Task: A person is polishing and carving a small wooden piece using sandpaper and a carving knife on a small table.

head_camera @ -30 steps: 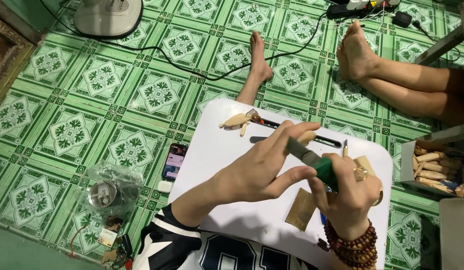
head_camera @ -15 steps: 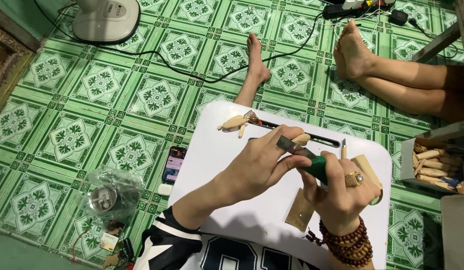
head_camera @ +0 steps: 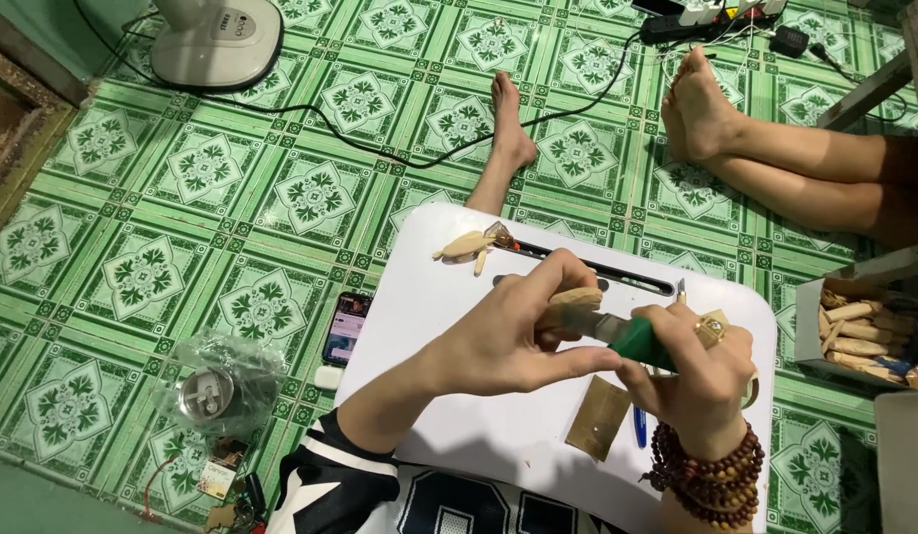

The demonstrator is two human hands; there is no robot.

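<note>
Carving over white desk [head_camera: 459,435], green tiled floor [head_camera: 182,198] below.

One desk, two hands, one knife, one wood piece. Left hand [head_camera: 508,341] fingers closed around pale wood piece [head_camera: 575,299], long axis roughly left-right. Right hand [head_camera: 701,381] fisted on green-handled knife [head_camera: 617,334], blade pointing left, touching wood underside. Left hand nearer wood.

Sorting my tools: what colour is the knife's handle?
Green, seen in the head view: the knife handle in the right hand.
</note>
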